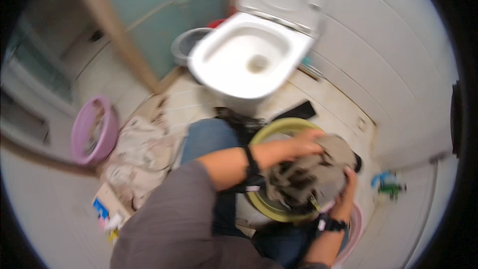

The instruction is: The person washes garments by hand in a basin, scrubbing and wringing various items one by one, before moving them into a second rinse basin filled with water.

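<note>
A bunched grey-brown cloth garment (298,182) lies over a yellow-green basin (264,137) between my knees. My left hand (304,145) reaches across from the left and holds the upper part of the garment. On the right side of the bundle, my right hand (347,184) grips its edge, with the thumb side upward. The picture is blurred, so the exact finger positions are hard to make out. Folds of the garment cover much of the basin's inside. Both my wrists wear black straps.
A white toilet (214,77) with its lid raised stands ahead, beside a grey bin (178,50). A pink basin (356,226) sits at my right. To the left are a purple basin (79,142) and pale cloth (144,152) on the floor. A tiled wall (393,65) rises on the right.
</note>
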`<state>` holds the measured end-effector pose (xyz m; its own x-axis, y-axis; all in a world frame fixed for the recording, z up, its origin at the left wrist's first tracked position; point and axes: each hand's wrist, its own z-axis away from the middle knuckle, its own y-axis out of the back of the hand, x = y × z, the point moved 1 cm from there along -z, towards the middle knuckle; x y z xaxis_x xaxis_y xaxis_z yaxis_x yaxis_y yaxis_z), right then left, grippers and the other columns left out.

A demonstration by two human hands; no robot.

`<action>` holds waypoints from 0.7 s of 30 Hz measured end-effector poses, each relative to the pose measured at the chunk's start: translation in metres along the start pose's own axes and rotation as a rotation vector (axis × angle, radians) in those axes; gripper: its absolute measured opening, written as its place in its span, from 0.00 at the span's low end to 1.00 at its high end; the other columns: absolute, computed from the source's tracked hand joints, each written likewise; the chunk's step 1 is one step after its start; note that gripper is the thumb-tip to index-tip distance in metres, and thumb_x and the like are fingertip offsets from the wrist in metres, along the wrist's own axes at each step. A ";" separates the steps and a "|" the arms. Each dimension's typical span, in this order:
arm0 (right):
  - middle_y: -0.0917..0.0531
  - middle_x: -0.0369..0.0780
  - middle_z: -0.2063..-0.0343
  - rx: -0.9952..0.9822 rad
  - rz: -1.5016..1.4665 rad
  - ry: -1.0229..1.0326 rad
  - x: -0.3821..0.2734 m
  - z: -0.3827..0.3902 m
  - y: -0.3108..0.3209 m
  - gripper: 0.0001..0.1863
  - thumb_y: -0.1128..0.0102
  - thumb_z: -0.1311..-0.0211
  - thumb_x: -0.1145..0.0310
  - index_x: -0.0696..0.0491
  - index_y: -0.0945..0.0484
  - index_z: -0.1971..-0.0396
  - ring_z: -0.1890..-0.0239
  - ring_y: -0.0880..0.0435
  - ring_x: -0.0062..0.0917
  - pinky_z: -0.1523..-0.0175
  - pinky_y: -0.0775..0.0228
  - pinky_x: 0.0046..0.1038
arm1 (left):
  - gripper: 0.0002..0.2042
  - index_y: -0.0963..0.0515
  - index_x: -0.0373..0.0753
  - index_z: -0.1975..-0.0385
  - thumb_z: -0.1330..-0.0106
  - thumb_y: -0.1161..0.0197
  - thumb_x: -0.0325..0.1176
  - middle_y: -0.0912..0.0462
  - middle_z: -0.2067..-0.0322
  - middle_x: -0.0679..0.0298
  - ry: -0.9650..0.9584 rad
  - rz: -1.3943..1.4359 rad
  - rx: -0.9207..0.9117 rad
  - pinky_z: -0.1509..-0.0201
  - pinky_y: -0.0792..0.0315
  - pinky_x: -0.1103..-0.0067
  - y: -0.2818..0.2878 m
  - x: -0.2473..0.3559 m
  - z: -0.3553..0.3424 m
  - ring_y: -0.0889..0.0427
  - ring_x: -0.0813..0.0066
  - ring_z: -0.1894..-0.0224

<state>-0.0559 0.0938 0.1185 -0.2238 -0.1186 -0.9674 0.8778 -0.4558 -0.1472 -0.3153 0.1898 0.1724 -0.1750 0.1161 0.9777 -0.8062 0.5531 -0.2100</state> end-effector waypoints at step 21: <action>0.20 0.41 0.61 -0.159 -0.826 -0.400 -0.014 0.021 -0.108 0.31 0.54 0.36 0.39 0.54 0.24 0.58 0.60 0.20 0.29 0.53 0.26 0.31 | 0.13 0.25 0.43 0.69 0.49 0.31 0.40 0.26 0.70 0.60 -0.567 -0.951 0.224 0.71 0.28 0.68 -0.080 0.000 0.019 0.22 0.57 0.71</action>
<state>-0.1567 0.1266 0.1523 -0.9068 -0.1189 -0.4044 0.4159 -0.4082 -0.8126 -0.2617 0.1296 0.1894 0.3789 -0.6958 0.6101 -0.8220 0.0498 0.5673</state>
